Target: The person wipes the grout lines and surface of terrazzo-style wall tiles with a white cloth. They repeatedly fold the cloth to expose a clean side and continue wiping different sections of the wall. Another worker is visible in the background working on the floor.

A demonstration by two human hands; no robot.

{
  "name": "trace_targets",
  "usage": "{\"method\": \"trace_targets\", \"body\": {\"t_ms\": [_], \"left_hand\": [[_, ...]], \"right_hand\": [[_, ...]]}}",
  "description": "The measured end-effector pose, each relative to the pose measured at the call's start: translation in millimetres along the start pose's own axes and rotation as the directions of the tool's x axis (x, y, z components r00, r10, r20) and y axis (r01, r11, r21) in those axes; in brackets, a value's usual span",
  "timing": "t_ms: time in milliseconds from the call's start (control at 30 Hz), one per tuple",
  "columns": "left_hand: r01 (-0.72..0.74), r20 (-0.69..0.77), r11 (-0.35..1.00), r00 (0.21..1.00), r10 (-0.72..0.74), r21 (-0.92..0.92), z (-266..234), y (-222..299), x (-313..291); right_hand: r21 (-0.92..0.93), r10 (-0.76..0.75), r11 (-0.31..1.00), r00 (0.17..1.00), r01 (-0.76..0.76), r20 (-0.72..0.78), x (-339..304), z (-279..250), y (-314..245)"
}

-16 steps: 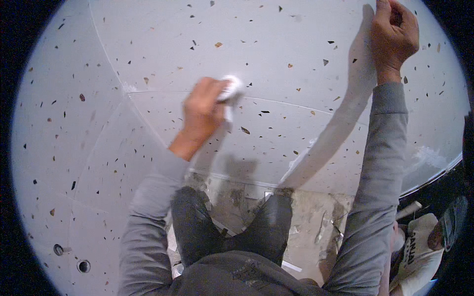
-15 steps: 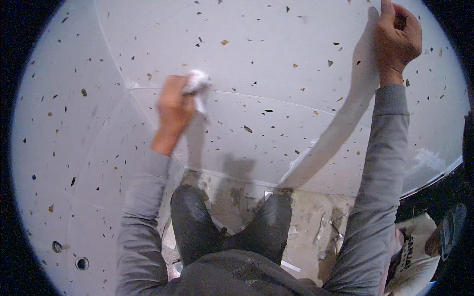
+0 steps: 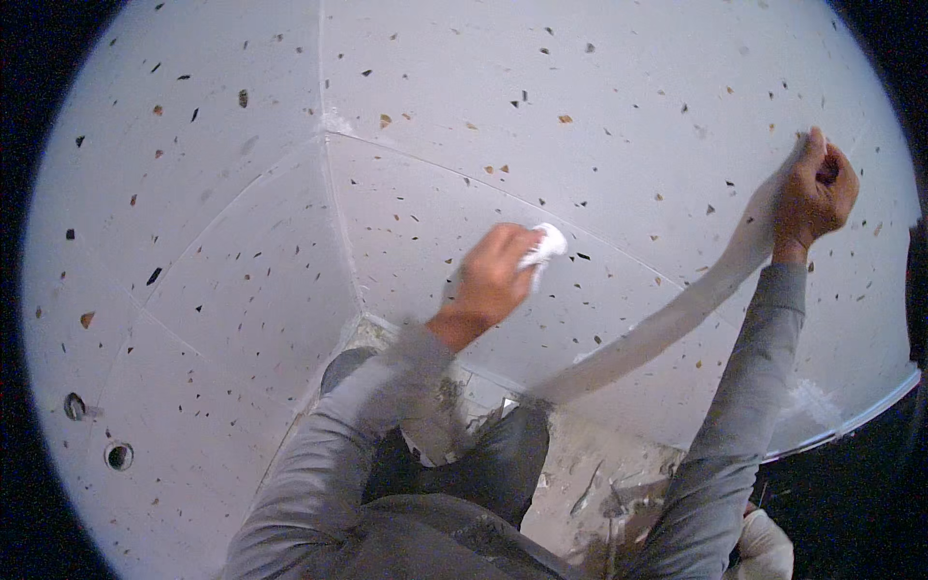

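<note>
A crumpled white cloth [image 3: 548, 244], possibly a paper wipe, is gripped in my left hand [image 3: 490, 283] against the pale wall panel [image 3: 435, 58] flecked with dark and brown chips. That hand is just below a thin seam between panels. Farther right and higher, my right hand [image 3: 819, 198] is closed beside the wall, thumb and fingers pinched together and pointing up. Whatever may be between those fingertips is too small to make out. Grey sleeves cover both forearms.
At left, two round holes with fittings [image 3: 118, 455] pierce the side wall. White residue [image 3: 336, 123] marks the seam junction. Below, the rough floor [image 3: 590, 483] carries debris. A curved panel edge [image 3: 851, 422] borders a dark area at right, with a pale rounded shape [image 3: 767, 551] beneath.
My left hand has wiped right and downward across the wall with the white cloth, passing below the seam. The view has shifted, and my right hand appears lower, still closed.
</note>
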State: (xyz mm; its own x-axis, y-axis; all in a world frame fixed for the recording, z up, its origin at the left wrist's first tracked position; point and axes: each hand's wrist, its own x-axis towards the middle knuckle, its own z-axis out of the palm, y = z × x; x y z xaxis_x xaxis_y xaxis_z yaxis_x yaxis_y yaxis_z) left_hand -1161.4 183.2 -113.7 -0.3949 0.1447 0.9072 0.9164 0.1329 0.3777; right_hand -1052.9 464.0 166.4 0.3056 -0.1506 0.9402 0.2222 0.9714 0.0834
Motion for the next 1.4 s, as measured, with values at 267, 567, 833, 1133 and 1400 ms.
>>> {"method": "trace_targets", "body": {"t_ms": [267, 567, 833, 1133, 1400], "left_hand": [[-0.01, -0.096, 1.0, 0.995, 0.012, 0.029, 2.5, -21.1, 9.2], [0.228, -0.292, 0.965, 0.939, -0.184, 0.126, -51.5, -79.7, 12.3], [0.136, -0.22, 0.99, 0.967, -0.124, 0.041, -18.8, -50.9, 3.9], [0.055, -0.07, 0.996, 0.996, -0.06, -0.064, 3.1, -5.7, 18.0], [0.272, -0.279, 0.948, 0.935, -0.22, 0.165, -69.4, -94.8, 7.1]], "right_hand": [[0.045, 0.091, 0.995, 0.995, -0.093, 0.046, 1.0, -6.4, -6.4], [0.023, 0.026, 0.999, 0.999, -0.027, 0.034, 1.8, -7.4, -3.3], [-0.11, 0.054, 0.993, 0.998, -0.05, 0.029, 0.2, -1.8, -0.8], [0.035, 0.082, 0.996, 0.996, -0.083, 0.044, 0.5, 2.1, 10.8], [-0.018, 0.081, 0.997, 0.993, -0.08, 0.085, 3.0, -5.3, 12.7]]}}
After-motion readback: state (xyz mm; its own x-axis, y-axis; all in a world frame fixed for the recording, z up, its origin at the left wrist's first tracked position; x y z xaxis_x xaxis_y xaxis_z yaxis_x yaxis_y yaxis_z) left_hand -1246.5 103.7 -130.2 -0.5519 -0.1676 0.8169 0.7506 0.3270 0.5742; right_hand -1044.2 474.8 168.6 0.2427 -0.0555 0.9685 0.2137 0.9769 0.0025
